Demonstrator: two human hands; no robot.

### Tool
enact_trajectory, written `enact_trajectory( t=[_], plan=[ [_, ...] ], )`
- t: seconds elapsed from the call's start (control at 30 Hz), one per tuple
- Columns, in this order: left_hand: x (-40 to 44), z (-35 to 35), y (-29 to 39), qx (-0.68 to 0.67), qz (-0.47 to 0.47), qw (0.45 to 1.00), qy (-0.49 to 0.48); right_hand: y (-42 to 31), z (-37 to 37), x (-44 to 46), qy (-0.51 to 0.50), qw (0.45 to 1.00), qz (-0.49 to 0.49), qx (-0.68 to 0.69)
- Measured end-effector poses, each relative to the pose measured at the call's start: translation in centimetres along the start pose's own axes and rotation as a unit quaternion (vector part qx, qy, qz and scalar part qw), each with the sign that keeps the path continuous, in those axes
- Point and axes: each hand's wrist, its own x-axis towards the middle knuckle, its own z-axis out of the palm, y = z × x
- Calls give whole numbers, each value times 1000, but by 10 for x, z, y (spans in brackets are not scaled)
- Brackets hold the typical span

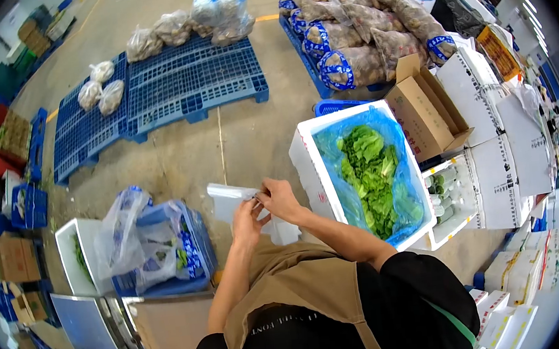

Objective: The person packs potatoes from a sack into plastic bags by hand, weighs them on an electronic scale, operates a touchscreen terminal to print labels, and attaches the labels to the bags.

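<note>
In front of the brown apron, my left hand (246, 223) and my right hand (279, 200) meet with fingertips pinched together. Between them is a thin translucent plastic bag (225, 198), its flat top sticking out to the left and its lower part hanging below my fingers. To the right of my hands stands a white foam box (311, 164) lined with blue plastic film, with leafy green lettuce (370, 182) inside. On the left is a blue crate (201, 240) with clear plastic bags (125, 231) and some greens in it.
Blue pallets (195, 81) lie ahead, carrying several filled bags. Net sacks of potatoes (346, 31) are stacked far right. An open cardboard box (423, 115) and white cartons (494, 179) crowd the right side. A white foam box (69, 248) stands at left.
</note>
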Motion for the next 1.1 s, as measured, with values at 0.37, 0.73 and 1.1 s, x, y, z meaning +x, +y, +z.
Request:
enact_trajectory(
  t=[0.37, 0.73, 1.1],
  plan=[
    [215, 26, 145, 92, -215, 971, -56, 16, -9, 186, 23, 999, 43, 20],
    [436, 117, 263, -21, -200, 979, 19, 248, -190, 242, 475, 779, 353, 207],
    [546, 344, 281, 277, -212, 930, -114, 142, -240, 513, 188, 964, 15, -188]
  ],
)
